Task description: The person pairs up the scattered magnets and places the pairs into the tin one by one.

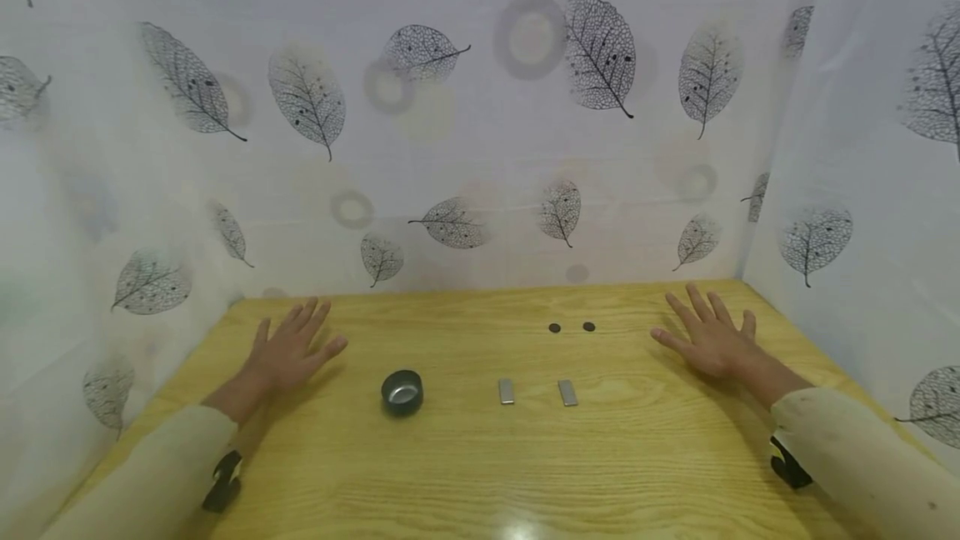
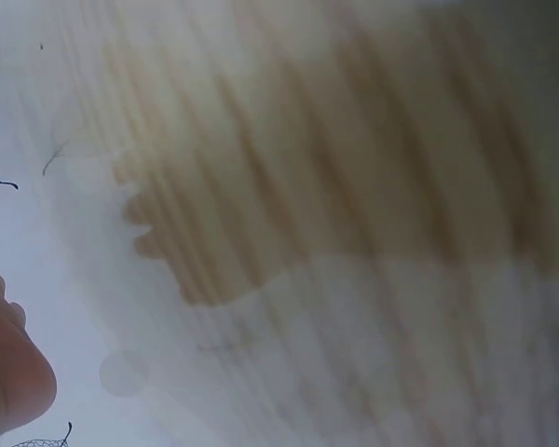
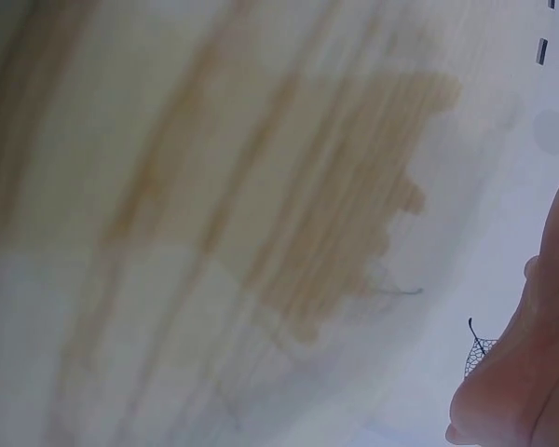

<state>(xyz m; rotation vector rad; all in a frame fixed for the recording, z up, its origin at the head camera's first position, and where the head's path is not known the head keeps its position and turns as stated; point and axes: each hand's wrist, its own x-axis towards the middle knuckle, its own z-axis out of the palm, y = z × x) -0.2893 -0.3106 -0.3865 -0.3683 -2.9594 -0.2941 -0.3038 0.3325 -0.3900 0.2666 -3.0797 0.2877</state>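
Observation:
In the head view my left hand [image 1: 288,354] lies palm down over the left side of the table [image 1: 450,473], fingers spread and holding nothing. Nearest to it is a small dark metal bowl [image 1: 402,394], to its right. Over on the right side, my right hand [image 1: 712,342] is likewise spread, palm down, with nothing in it. Two dark round discs [image 1: 554,327] lie left of that hand. Between the bowl and the right hand sit two flat grey rectangular pieces [image 1: 507,392]. Part of the left hand [image 2: 17,372] and part of the right hand [image 3: 531,372] edge into the wrist views.
A white curtain [image 1: 480,148] printed with dark leaves stands behind the wood-grain table and along both sides. Light sleeves cover both forearms, each with a dark strap [image 1: 223,482] near the wrist. Glossy, blurred tabletop fills much of both wrist views.

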